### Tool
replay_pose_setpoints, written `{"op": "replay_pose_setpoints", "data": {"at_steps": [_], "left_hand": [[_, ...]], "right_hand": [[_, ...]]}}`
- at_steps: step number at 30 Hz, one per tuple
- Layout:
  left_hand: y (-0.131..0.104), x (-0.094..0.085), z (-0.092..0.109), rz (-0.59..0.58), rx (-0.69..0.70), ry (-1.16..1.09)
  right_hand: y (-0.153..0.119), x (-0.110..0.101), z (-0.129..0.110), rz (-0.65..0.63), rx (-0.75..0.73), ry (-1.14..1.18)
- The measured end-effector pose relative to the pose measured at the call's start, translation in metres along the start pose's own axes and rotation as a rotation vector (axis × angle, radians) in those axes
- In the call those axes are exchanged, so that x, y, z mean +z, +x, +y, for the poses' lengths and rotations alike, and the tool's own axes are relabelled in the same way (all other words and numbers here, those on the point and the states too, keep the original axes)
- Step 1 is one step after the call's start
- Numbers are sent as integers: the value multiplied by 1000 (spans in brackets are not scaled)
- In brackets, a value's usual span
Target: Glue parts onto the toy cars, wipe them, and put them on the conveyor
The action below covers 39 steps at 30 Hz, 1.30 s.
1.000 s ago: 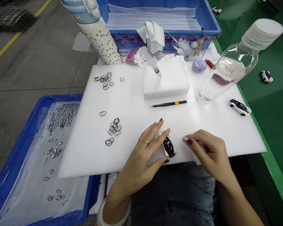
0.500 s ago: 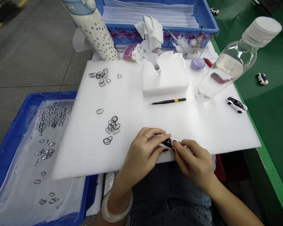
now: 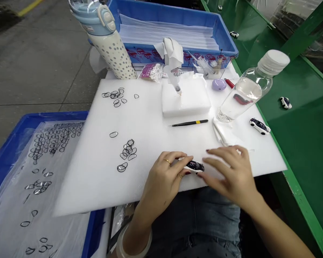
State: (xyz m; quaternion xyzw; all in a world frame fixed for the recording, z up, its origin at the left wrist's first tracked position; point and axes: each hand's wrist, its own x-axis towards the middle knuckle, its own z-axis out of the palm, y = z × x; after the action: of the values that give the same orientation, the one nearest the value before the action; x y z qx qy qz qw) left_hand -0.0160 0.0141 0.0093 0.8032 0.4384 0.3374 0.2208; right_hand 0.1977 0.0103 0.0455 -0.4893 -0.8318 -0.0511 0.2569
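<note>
My left hand (image 3: 164, 175) is closed on a small white-and-black toy car (image 3: 195, 166), gripping its left end between thumb and fingers near the front of the white foam board (image 3: 156, 132). Just right of the car, my right hand (image 3: 230, 172) is spread with nothing in it. A folded white cloth (image 3: 226, 133) lies beyond my right fingers. Black tweezers (image 3: 188, 123) with a yellow band rest behind the car, before a white foam block (image 3: 187, 104) with a syringe (image 3: 174, 83) standing tip-down on it.
Clear window-like pieces with black rims (image 3: 128, 149) lie at left. A blue tray (image 3: 91, 229) holds more. A clear bottle (image 3: 239, 91), another toy car (image 3: 260, 126) and a green conveyor surface (image 3: 298, 143) are right. A dotted tumbler (image 3: 114, 53) and blue bin (image 3: 228, 48) stand behind.
My right hand has let go of the toy car and moved right, its fingers spreading. A white cloth now lies by the bottle. My left hand still holds the car. The view has shifted.
</note>
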Motion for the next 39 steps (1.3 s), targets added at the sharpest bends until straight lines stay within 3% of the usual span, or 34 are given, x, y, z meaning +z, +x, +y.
{"op": "replay_pose_setpoints", "data": {"at_steps": [3,7,13,15,16,18,21,23,24,27,30,35,37,39], "left_hand": [[0,0,1,2,2,20],[-2,1,-1,9,11,34],[-10,2,-5,48,75,62],[-13,3,-7,56,90,74],[-14,3,-8,61,87,87],[-15,4,-10,65,90,112],[-14,6,-11,69,147,142],[-13,7,-12,72,182,166],[-12,7,-12,75,191,177],[-11,7,-13,65,197,203],[-12,7,-11,33,156,240],[-12,9,-6,35,104,286],[-11,10,-5,54,102,304],[-10,10,-4,70,101,316]], "right_hand": [[-16,17,-19,48,-10,50],[-23,23,-23,65,-19,45],[1,23,-31,-174,3,333],[3,20,-22,-189,-37,348],[-2,14,-9,-153,-16,344],[-24,-6,33,-11,174,277],[-90,-52,115,221,737,-91],[-140,-80,157,212,1121,-360],[-161,-90,171,155,1241,-429],[-185,-105,198,-4,1357,-528],[-148,-99,235,-63,1297,-542],[-39,-68,323,-123,1167,-469],[-14,-61,342,-121,1156,-453],[-8,-61,346,-96,1166,-450]]}}
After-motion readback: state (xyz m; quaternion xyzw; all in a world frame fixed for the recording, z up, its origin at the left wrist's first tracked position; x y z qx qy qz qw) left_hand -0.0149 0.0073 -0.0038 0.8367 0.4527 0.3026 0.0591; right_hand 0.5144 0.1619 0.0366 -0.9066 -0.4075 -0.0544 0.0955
